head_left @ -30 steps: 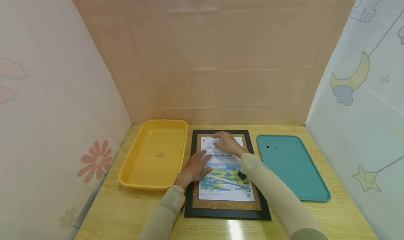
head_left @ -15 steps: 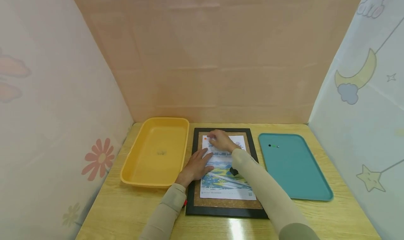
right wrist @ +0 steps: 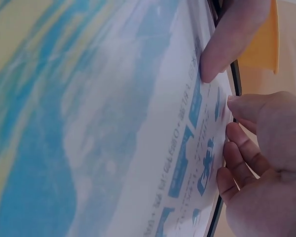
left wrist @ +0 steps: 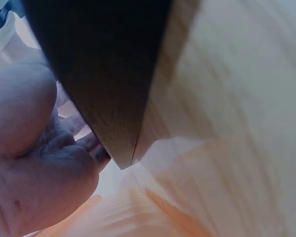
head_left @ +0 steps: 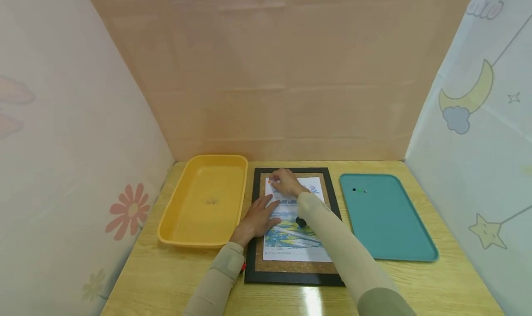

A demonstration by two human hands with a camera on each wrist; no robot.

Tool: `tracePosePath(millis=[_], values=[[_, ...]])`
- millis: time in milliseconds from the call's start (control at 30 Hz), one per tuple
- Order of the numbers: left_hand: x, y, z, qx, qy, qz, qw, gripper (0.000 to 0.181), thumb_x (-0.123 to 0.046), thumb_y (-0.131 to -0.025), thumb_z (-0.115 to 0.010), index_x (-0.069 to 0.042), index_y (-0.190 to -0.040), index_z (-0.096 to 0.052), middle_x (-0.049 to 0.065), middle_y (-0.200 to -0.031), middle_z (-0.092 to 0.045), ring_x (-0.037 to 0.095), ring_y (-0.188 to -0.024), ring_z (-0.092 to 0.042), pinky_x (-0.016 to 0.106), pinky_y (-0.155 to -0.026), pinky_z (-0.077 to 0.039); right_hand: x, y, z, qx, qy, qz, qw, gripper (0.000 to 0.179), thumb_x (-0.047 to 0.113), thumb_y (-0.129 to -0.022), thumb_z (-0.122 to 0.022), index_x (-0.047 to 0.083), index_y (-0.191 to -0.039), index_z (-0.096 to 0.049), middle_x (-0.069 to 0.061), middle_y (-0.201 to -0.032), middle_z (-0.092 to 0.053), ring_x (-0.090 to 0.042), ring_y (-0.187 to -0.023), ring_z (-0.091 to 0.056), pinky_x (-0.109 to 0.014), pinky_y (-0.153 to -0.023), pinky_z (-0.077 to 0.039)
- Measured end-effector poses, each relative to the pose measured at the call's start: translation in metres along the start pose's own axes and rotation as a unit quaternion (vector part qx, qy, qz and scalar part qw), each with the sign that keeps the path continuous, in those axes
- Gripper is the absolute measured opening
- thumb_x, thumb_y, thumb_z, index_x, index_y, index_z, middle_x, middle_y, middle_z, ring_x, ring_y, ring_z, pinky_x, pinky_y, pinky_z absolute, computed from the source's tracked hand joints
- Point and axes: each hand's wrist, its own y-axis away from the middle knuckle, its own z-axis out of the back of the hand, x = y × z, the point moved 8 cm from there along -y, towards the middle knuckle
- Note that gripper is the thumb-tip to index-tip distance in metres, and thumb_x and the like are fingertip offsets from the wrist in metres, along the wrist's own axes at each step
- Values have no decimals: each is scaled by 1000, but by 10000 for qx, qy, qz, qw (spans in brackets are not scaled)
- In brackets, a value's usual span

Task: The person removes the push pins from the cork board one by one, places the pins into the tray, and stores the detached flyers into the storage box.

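Your right hand [head_left: 287, 183] reaches in with its fingers bent and their tips at the far end of the sheet; whether thumb and finger pinch anything you can't tell from here. With 12 at the back wall, the small round orange spot [head_left: 269, 181], perhaps a pin head, lies just beside those fingertips, at about 9 to 10 o'clock. That short offset is, by my judgement, the relation to mind.

The spot marks the 11 o'clock corner of the white paper sheet printed with a blue, green and yellow landscape [head_left: 287, 235], whose long axis runs from 12 to 6. Your left hand [head_left: 256, 220] rests on the sheet's 9 o'clock edge, fingers extended, thumb apart. Its fingertips sit near the spot, on its 6 o'clock side, but your right is nearer.

Under the sheet is the brown cork board [head_left: 274, 266], with its flat black rectangular frame [head_left: 291, 278] all round. Farther out, the deep yellow rounded tray [head_left: 199, 226] stands at 9 to 10 o'clock from your left hand. The shallow teal rounded tray [head_left: 390, 226] lies at 3 to 4 o'clock from your right, small black, green and silvery bits [head_left: 359, 191] near its 11 o'clock corner.
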Motion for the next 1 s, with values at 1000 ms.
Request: tracePosePath(millis=[1000], values=[[5,-2,-4,114,333,155,9993,67,-42,-115,-66,-19,-174,-46,16,-189,-25,46,-176,-19,65,-144,-20,39,6,25,27,-170,-355,9992,8,12,-102,-75,17,-102,-81,-5,-107,-79,-28,-106,-71,-64,-104,-54]])
